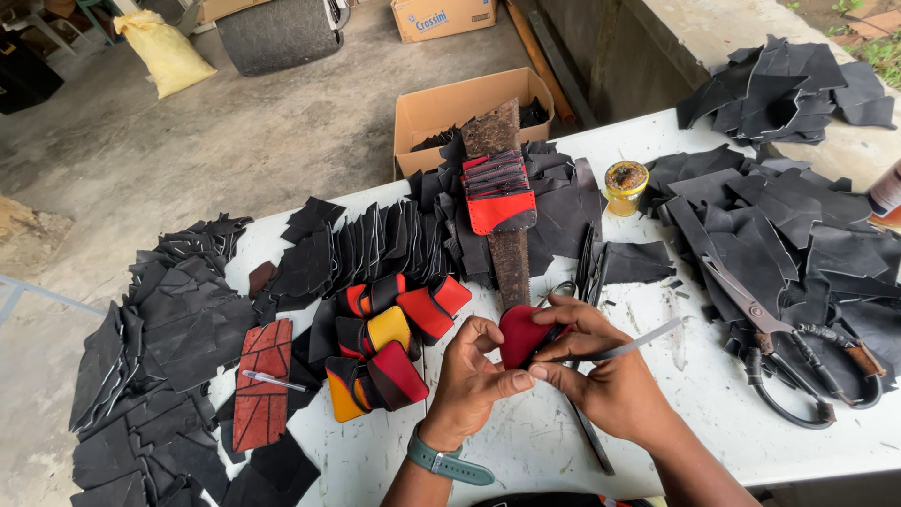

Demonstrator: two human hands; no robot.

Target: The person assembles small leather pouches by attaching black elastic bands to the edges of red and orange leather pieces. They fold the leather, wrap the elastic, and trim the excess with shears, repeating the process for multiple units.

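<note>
Low in the frame's centre, above the white desk [657, 394], both hands pinch a small red leather piece [522, 334]: left hand [469, 376] closed on its edge, right hand [601, 371] also gripping a thin metal strip [638, 343]. It looks light, pliable (best held by edges).

Teal wristwatch [449, 463], bare forearms

Two hands [474, 380] [601, 371], one pair of large black-handled scissors [788, 352], one yellow-lidded glue jar [626, 187], two brown cardboard boxes [441, 103] [441, 17].
</note>
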